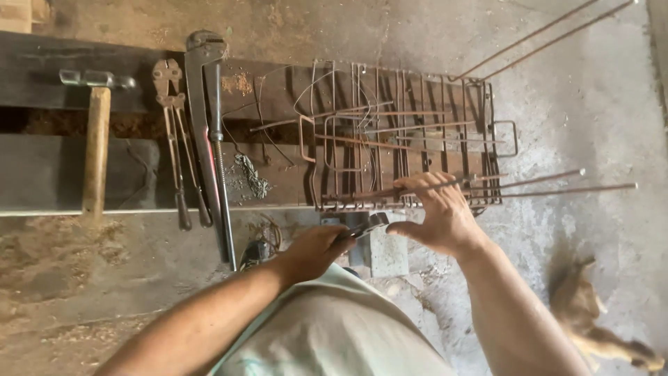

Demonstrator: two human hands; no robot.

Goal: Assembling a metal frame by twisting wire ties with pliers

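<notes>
The rebar cage [403, 136] of rusty stirrups lies on the table [49, 170] just ahead of both hands, its long rods [557, 182] running left to right and jutting out past the table's right end. The right hand [435, 216] is nearer, fingers curled over the near rod. The left hand [316, 251] is closed round a pair of pliers [365, 226] just below the cage. Bolt cutters [177, 146], a pipe wrench [209, 132] and a hammer [96, 132] lie to the left; the concrete floor [584, 97] surrounds.

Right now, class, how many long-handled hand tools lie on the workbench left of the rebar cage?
3. A wooden-handled hammer lies farthest left, bolt cutters lie beside it, and a large pipe wrench lies nearest the rebar cage. Others may be hidden beyond the frame.
</notes>
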